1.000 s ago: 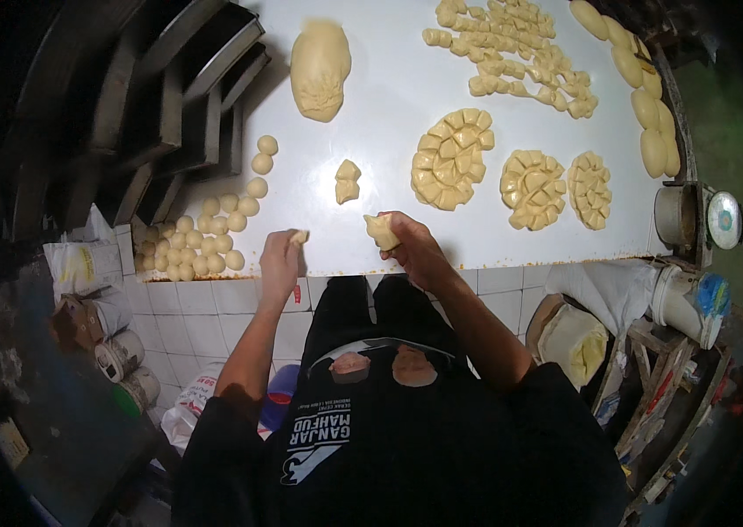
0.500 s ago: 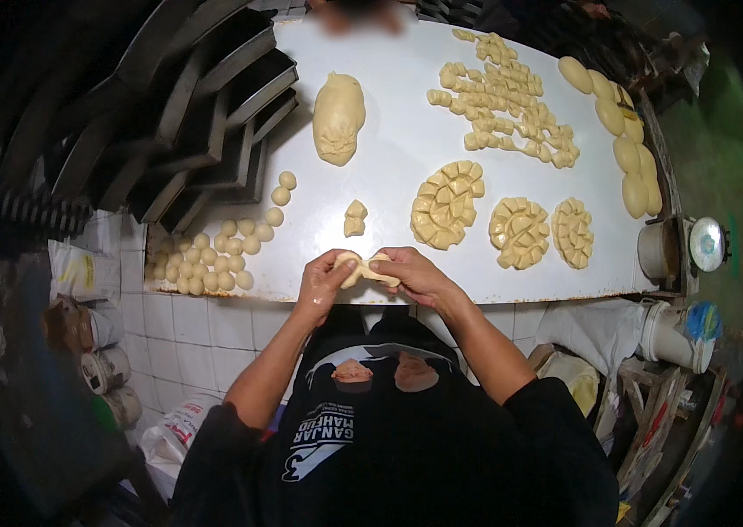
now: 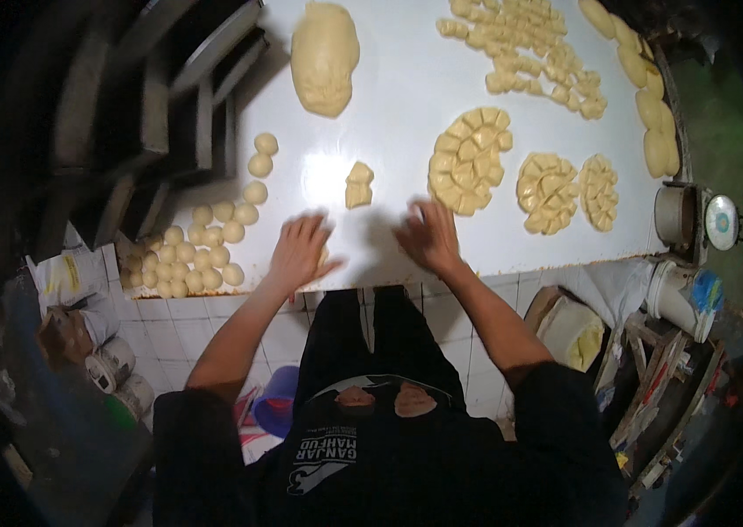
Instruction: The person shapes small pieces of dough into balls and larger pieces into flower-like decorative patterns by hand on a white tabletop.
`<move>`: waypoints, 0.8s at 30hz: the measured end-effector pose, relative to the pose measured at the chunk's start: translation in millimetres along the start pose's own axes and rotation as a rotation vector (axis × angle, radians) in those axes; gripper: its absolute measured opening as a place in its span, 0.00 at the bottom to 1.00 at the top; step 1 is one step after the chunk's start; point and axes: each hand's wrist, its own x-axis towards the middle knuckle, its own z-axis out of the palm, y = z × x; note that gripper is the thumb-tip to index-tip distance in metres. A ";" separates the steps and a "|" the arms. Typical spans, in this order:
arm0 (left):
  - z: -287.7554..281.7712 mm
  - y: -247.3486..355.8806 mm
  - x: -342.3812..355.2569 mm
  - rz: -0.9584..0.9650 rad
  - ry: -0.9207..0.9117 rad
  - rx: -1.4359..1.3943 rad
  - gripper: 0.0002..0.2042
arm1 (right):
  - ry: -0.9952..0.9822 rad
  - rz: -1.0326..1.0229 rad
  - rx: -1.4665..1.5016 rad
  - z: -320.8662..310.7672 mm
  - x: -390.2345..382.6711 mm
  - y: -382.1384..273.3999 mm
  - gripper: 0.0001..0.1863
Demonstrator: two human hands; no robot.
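My left hand [image 3: 303,250] is palm down by the table's near edge, its fingers stretched out. A bit of pale dough [image 3: 325,256] shows between its thumb and fingers; the rest is hidden beneath the palm. To the right, my right hand [image 3: 428,237] hovers low over or touches the table, fingers spread and slightly bent and blurred; nothing is visible in it. Beyond and between the hands lies a small dough chunk [image 3: 359,185]. Several dough balls [image 3: 185,253] cluster left of my left hand. A round group of cut dough pieces [image 3: 470,162] lies just beyond my right hand.
A large dough lump [image 3: 325,61] rests on the white table [image 3: 398,79]. Two smaller rounds of cut dough [image 3: 548,193] and rows of pieces [image 3: 534,57] lie to the right. Long loaves [image 3: 655,132] line the right edge. Dark metal pans [image 3: 156,114] are stacked at left.
Both hands were together gripping one piece of dough; now they are apart, palms down, the left with dough under it. The view has shifted, so the table items appear higher.
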 end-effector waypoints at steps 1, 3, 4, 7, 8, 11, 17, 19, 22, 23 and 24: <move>4.0 21.1 34.9 -0.070 0.146 -0.027 0.28 | 0.071 0.062 0.008 23.8 12.6 -7.8 0.11; 30.7 65.6 46.3 -0.351 -0.070 -0.179 0.17 | 0.092 -0.132 -0.322 68.6 -28.5 -7.9 0.10; 45.1 68.4 21.3 -0.400 -0.322 -0.190 0.13 | -0.209 -0.163 -0.229 74.0 -54.5 -20.9 0.08; 38.6 10.4 -45.7 0.036 -0.063 -0.384 0.07 | -0.299 -0.316 -0.188 38.9 -64.3 24.7 0.13; 18.8 -6.1 -26.7 0.039 -0.169 -0.270 0.05 | -0.439 -0.183 -0.184 21.9 -49.8 33.0 0.14; 26.9 24.0 48.1 -0.214 0.310 -0.123 0.05 | -0.238 -0.006 -0.245 33.5 19.9 -13.7 0.15; 36.9 0.8 -41.2 0.042 0.069 -0.391 0.07 | -0.117 -0.388 -0.140 19.8 -36.1 12.4 0.15; 19.6 -20.9 -6.5 -0.048 0.084 -0.079 0.10 | -0.143 -0.451 -0.125 14.2 -18.2 27.6 0.17; 49.2 41.4 40.7 -0.326 0.275 -0.113 0.07 | -0.431 0.108 -0.367 52.6 15.1 -33.5 0.18; 66.7 51.8 13.6 -0.351 -0.072 -0.042 0.07 | -0.278 -0.049 -0.283 57.2 -5.9 -39.2 0.18; 60.6 61.5 -8.3 -0.253 -0.022 -0.326 0.08 | -0.127 -0.168 -0.216 57.7 -47.9 -29.6 0.18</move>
